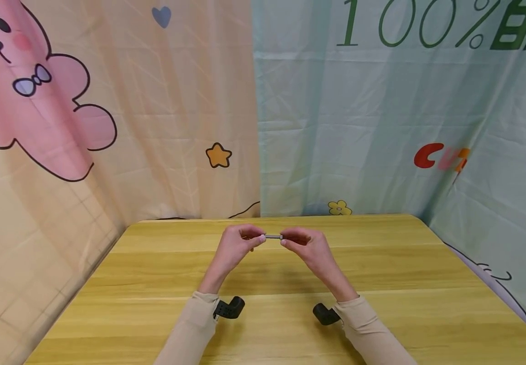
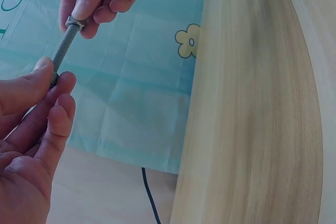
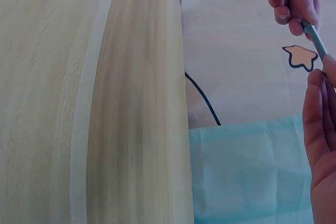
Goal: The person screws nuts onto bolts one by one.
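Above the table, a grey threaded bolt spans the gap between both hands. My left hand pinches one end between thumb and fingers; that end is mostly covered by the fingertips. At the opposite end, my right hand pinches a hex nut, which sits around the bolt near the fingertips. In the head view the bolt lies nearly level, with its bare shank showing between the hands. The right wrist view shows only a short stretch of it.
Below the hands is a wooden table. Printed curtains hang behind it and along both sides. Each wrist carries a black camera mount. A dark cord-like line shows beyond the table edge.
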Demonstrator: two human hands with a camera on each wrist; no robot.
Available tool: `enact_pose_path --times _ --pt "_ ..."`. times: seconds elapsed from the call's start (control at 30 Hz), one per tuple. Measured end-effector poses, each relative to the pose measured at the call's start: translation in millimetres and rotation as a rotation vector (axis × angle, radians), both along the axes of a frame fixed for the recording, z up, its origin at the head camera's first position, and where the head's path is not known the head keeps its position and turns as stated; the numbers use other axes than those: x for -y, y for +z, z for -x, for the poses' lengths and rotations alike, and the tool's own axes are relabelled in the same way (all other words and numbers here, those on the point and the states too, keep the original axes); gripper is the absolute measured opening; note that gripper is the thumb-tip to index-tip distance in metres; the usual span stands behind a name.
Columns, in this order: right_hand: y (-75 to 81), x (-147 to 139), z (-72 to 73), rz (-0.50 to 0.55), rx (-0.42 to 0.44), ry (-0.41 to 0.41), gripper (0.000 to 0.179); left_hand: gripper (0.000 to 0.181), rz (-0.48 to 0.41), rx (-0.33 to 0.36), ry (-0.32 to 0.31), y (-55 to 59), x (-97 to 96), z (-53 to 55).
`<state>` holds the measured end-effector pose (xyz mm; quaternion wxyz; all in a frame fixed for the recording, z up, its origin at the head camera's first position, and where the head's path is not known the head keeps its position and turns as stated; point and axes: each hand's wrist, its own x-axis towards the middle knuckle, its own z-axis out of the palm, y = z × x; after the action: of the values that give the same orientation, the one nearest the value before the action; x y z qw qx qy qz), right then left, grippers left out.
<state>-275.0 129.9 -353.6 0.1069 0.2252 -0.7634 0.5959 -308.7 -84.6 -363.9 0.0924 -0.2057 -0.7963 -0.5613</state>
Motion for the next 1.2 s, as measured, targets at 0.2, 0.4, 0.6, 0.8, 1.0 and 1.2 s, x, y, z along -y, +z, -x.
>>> enact_pose_path --times 0.2,0.4,0.6,0.8,1.0,1.2 --pt "-1.6 -0.8 2.6 0.069 0.067 0.028 0.023 0.005 -0.017 0.001 -0.009 -0.6 -0.2 1.3" --pt "-0.3 -1.4 3.3 0.093 0.09 0.049 0.024 0.005 -0.026 0.008 -0.004 1.8 -0.2 0.5" --pt "-1.3 -2.1 2.9 0.086 0.102 0.053 0.023 0.005 -0.027 0.017 -0.007 2.4 -0.2 -1.4" --pt "-3.4 -2.3 1.4 0.082 0.083 0.06 0.024 0.005 -0.024 0.006 -0.009 0.5 -0.9 -1.9" --pt "-4.3 -1.3 1.0 0.088 0.072 0.069 0.023 0.007 -0.029 0.004 0.005 6.9 -3.6 -10.1" --pt "-3.9 -0.2 1.6 0.09 0.071 0.068 0.023 0.006 -0.028 0.002 0.005 2.9 -2.2 -6.3"
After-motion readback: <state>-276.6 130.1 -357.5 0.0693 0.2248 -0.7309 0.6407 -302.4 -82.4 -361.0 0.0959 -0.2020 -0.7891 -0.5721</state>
